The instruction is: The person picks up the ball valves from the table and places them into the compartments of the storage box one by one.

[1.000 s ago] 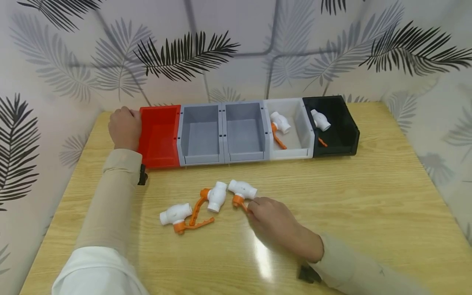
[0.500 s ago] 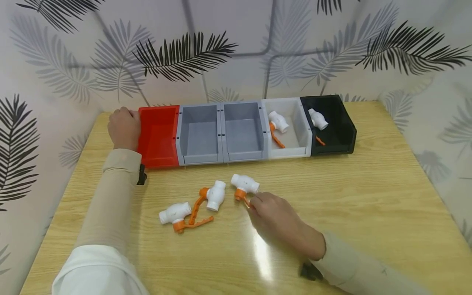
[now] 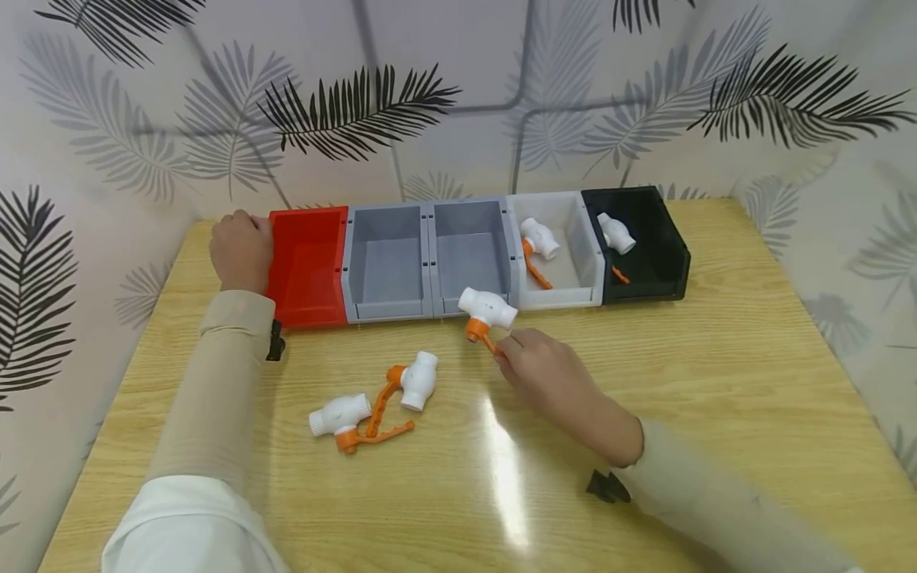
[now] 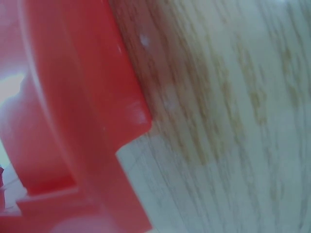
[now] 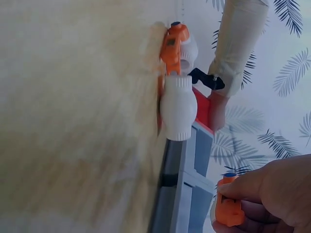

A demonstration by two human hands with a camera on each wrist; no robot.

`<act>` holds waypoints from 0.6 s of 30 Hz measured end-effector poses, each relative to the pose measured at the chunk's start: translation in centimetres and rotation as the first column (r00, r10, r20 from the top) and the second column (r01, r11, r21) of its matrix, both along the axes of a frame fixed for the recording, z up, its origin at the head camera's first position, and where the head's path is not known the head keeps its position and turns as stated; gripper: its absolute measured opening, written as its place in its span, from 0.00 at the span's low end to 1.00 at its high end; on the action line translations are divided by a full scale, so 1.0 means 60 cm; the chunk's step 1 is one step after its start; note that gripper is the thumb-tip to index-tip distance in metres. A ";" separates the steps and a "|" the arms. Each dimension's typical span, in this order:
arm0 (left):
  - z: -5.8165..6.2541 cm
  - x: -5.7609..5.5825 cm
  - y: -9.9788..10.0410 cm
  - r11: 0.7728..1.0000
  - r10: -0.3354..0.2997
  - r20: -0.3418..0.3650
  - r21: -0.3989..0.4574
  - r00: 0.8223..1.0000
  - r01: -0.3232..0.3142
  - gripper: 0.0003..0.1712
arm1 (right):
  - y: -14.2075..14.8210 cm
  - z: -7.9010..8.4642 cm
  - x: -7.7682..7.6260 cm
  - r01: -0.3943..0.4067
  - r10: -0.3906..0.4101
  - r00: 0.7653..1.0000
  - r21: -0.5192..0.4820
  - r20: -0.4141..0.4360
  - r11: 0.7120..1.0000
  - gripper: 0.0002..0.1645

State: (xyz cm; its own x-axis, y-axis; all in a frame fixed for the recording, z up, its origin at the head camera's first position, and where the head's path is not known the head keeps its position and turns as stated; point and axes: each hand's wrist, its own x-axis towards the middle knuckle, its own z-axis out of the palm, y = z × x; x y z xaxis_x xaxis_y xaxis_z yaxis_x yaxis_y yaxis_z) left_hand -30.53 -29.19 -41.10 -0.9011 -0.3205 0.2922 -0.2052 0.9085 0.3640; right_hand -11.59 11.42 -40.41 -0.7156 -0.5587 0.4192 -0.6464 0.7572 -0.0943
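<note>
Five bins form one joined row along the far part of the wood-grain table (image 3: 716, 414): red bin (image 3: 308, 263), first grey bin (image 3: 390, 267), second grey bin (image 3: 470, 251), white bin (image 3: 575, 267) and black bin (image 3: 655, 255), listed left to right. Hands well apart. Right hand (image 3: 555, 382): thumb and fingers pinch the orange handle (image 3: 490, 344) of the held valve (image 3: 488, 309), a white body; right wrist view shows it raised off the table. In the head view its body overlaps the front edge of the second grey bin. Left hand (image 3: 242, 251): at the outer left side of the red bin; whether its fingers grip the wall cannot be told, fingers being hidden in the left wrist view. Near valve (image 3: 340, 414) and upright-lying valve (image 3: 419, 382) lie on the table, their orange handles meeting. White bin contains one valve (image 3: 542, 239); black bin contains another valve (image 3: 618, 233).
</note>
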 end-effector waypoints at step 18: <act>-0.007 -0.006 -0.006 1.000 0.009 0.003 -0.003 1.000 -0.009 0.26 | -0.020 0.022 -0.091 0.036 -0.034 0.998 0.041 -0.049 0.999 0.05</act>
State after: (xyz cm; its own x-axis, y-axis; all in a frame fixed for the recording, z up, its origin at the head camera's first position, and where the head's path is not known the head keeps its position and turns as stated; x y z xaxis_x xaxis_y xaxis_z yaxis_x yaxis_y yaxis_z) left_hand -30.90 -29.57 -41.55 -0.8991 -0.3278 0.2902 -0.2145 0.9077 0.3607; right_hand -17.06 10.20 -39.11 -0.7148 -0.5513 0.4303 -0.6224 0.7821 -0.0318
